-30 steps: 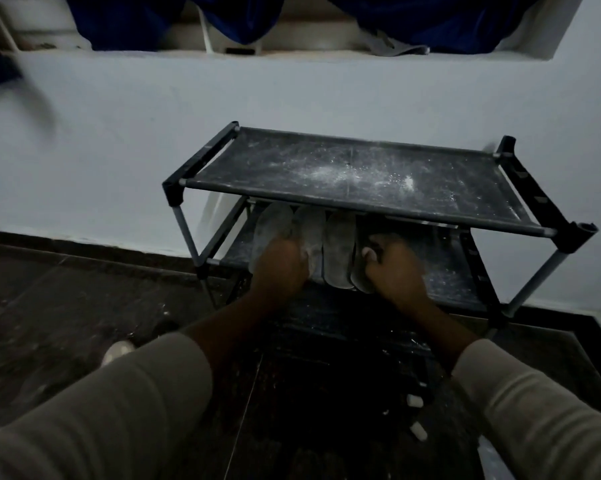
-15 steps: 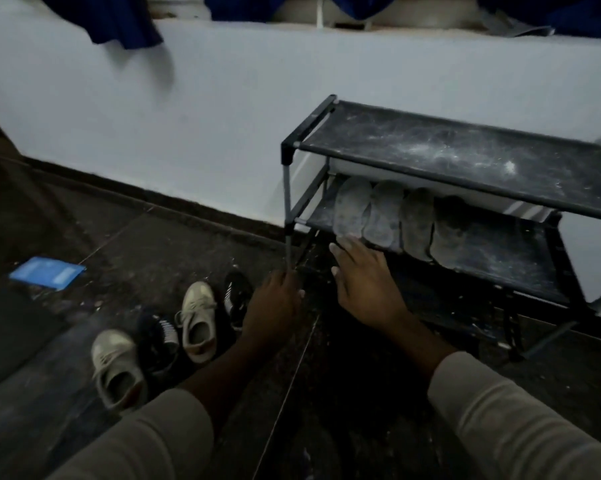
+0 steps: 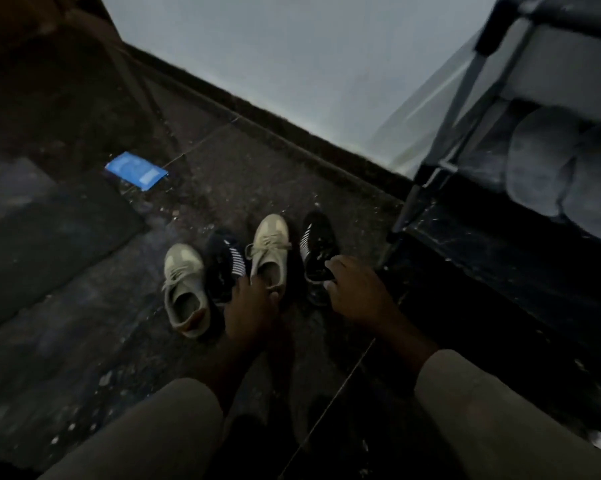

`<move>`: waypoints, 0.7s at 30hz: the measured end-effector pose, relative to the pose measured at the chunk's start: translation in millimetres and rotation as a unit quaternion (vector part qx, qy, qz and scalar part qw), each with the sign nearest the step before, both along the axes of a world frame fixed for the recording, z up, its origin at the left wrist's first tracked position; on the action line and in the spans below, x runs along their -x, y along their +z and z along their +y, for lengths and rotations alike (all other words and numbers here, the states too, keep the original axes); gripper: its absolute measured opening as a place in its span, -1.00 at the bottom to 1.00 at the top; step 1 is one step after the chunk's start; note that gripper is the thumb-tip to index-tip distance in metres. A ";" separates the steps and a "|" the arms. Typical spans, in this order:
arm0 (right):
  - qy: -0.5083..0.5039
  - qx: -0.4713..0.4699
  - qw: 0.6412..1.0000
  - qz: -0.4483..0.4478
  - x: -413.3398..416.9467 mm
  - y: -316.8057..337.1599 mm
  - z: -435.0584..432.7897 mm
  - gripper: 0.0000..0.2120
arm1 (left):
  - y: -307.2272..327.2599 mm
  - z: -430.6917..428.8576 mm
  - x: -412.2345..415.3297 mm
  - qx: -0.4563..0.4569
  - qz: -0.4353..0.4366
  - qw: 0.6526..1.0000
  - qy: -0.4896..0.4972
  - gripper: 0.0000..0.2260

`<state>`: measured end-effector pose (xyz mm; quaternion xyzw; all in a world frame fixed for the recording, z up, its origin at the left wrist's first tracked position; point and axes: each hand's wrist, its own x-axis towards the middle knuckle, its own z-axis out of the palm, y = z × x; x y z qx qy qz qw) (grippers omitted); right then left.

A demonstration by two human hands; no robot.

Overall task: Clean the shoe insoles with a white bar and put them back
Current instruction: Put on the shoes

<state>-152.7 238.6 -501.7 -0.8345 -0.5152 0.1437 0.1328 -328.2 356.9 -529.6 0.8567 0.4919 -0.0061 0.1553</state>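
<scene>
Left hand [image 3: 250,310]: down at the centre of the frame, fingers into the mouth of the inner beige sneaker [image 3: 269,247], thumb on the outside of its heel collar. It grips that collar.
Right hand [image 3: 358,296]: just right of centre, fingers curled over the rear opening of the black sneaker [image 3: 318,244], holding it, though the blur softens the detail.
Shoe row: four on the floor [image 3: 84,358], toes pointing up the frame. The order is outer beige sneaker [image 3: 184,289], dark striped sneaker [image 3: 224,265], inner beige, then black, packed side by side.
Insoles [image 3: 538,164]: far right edge, grey, lying next to each other on the lower shelf of the shoe rack [image 3: 410,202], well apart from the shoes. Two show; the frame cuts off anything further.
Sleeves: pale, filling both lower corners.
Elsewhere: a blue packet [image 3: 136,169] on the floor at centre left, a dark mat [image 3: 42,230] at the left edge, a pale wall [image 3: 292,64] across the top.
</scene>
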 end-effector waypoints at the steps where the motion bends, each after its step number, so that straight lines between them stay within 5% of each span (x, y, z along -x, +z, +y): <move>1: 0.008 0.019 1.000 0.007 0.6 -8.9 9.8 -0.59 | -4.3 8.0 4.6 0.003 0.011 1.000 0.025 -0.60; 11: 0.034 0.223 0.973 0.055 -16.2 -77.8 94.1 -0.71 | -68.3 111.1 23.7 0.195 0.123 0.972 0.036 -0.56; 21: 0.012 0.273 0.956 0.109 23.4 -58.3 31.3 -0.66 | -18.2 29.3 42.8 0.168 0.077 0.982 0.039 -0.73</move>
